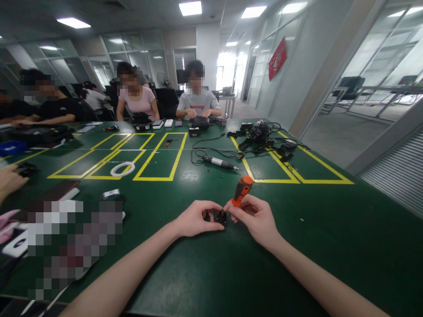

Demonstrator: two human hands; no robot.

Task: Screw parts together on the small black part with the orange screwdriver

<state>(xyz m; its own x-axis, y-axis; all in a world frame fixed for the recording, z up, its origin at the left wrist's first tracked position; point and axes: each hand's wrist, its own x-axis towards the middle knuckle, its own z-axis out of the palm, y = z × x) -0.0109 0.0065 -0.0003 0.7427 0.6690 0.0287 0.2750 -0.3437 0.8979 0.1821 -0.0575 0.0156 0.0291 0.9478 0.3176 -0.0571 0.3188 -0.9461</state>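
in the head view, the left hand (200, 219) pinches a small black part (221, 218) at the table's (313, 246) near middle; the right hand (259, 218) grips a screwdriver (243, 190), tilted, tip at the part. beyond lie a corded pen tool (218, 162) and, far right, tangled cables (259, 136); left, a white ring (115, 171) and another person's hand (11, 180).

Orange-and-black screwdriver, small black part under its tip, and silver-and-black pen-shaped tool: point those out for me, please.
Screwdriver (243, 190): head view, on the middle of its handle.
Small black part (221, 217): head view, on its body.
Pen-shaped tool (217, 162): head view, on its silver barrel.
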